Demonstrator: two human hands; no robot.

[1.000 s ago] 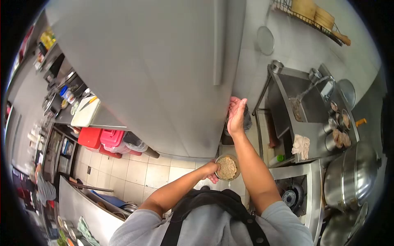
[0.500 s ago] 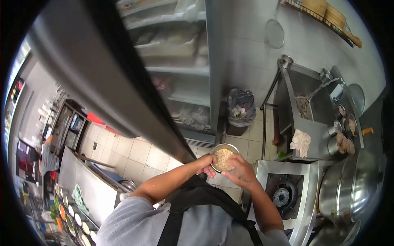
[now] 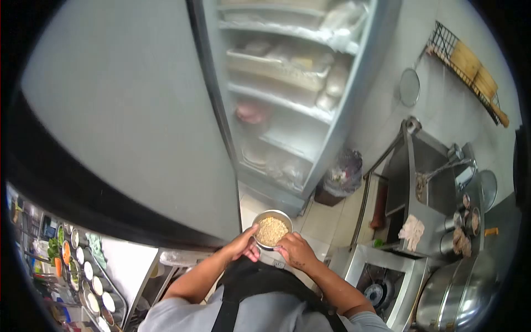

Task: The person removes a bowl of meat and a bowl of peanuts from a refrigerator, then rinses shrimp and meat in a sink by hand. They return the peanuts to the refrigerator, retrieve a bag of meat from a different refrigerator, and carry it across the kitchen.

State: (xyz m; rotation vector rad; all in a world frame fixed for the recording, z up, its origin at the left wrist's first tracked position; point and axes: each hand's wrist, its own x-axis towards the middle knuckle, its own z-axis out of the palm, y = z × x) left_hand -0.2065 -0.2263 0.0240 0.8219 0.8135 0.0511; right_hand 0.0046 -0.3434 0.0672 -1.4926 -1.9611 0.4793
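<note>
A round metal bowl (image 3: 280,213) holds pale, grain-like pieces (image 3: 270,231), in front of my apron. My left hand (image 3: 243,246) grips the bowl's left side, thumb at the rim and fingers partly hidden beneath. At the lower right rim, my right hand (image 3: 296,250) is closed with its fingers bent against the bowl's edge. Just beyond the bowl stands an open refrigerator (image 3: 287,130), its shelves carrying a tray (image 3: 276,66), wrapped packs and a pink item (image 3: 251,112). The wide refrigerator door (image 3: 127,110) swings out on the left.
On the right are a steel sink (image 3: 437,185), a gas burner (image 3: 379,293), a large steel pot (image 3: 456,299) and a cloth (image 3: 411,232). A lined bin (image 3: 340,177) stands beside the refrigerator. Several food containers (image 3: 91,271) line the counter at lower left.
My view has turned left, so the refrigerator door fills more of it. My right hand has moved from over the bowl's contents to its lower right rim. The left hand still holds the bowl.
</note>
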